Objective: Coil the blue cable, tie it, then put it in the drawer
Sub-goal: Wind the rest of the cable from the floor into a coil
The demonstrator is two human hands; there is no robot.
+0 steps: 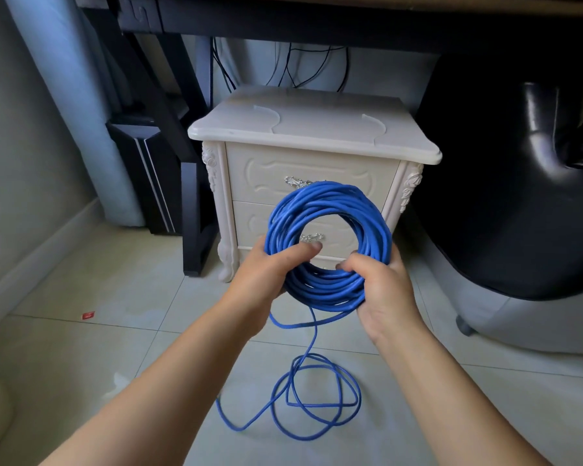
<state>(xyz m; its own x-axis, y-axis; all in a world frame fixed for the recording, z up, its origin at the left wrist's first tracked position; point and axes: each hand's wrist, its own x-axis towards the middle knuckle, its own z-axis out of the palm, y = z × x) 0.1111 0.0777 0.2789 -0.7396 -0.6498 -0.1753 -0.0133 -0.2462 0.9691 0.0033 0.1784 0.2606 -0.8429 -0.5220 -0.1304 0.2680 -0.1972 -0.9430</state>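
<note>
A thick ring of blue cable (pixel 330 210) stands upright in front of me, wound in many turns. My left hand (pixel 266 277) grips its lower left side, thumb laid across the turns. My right hand (pixel 381 290) grips the lower right side, fingers curled round the bundle. A loose length of the same cable hangs from the ring and lies in a few slack loops on the floor (pixel 317 398). Behind the ring stands a cream bedside cabinet (pixel 313 129) with two shut drawers; the upper drawer (pixel 273 173) and lower drawer (pixel 253 227) have silver handles, partly hidden by the cable.
A dark desk frame with a black leg (pixel 192 210) stands left of the cabinet, with a black speaker (pixel 148 176) beside it. A black chair (pixel 505 196) fills the right side. Dark wires hang behind the cabinet. A small red scrap (pixel 88 315) lies on the tiled floor.
</note>
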